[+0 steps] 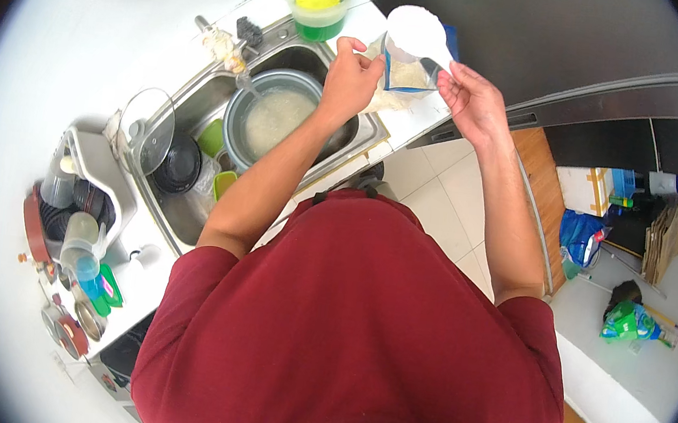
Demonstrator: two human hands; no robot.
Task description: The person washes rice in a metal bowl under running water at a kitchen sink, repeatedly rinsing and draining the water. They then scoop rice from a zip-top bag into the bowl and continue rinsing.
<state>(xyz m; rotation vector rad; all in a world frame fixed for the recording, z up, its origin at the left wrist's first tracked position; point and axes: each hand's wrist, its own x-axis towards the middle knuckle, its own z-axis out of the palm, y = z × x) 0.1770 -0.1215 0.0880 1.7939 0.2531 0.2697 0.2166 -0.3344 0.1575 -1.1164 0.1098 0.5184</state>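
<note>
My right hand (pixel 473 102) grips the handle of a round white scoop (pixel 416 31), which is held over an opened clear bag with blue edges. White rice grains (pixel 408 74) show inside the bag (pixel 390 87) on the counter at the far end of the sink. My left hand (pixel 353 78) is closed at the bag's left edge, its thumb and fingers pinched there. To the left, a large grey pot (pixel 233 132) sits in the sink, with cloudy whitish water and pale grains (pixel 276 121) in it.
Black bowls (pixel 177 163) and green containers (pixel 214 137) share the steel sink (pixel 179 219) with the pot. A faucet (pixel 228 50) stands behind it. Beyond is a tub (pixel 318 1) with a yellow sponge; a dish rack (pixel 104 148) and glass lid (pixel 147 131) are left. A dark appliance (pixel 535 43) borders the right.
</note>
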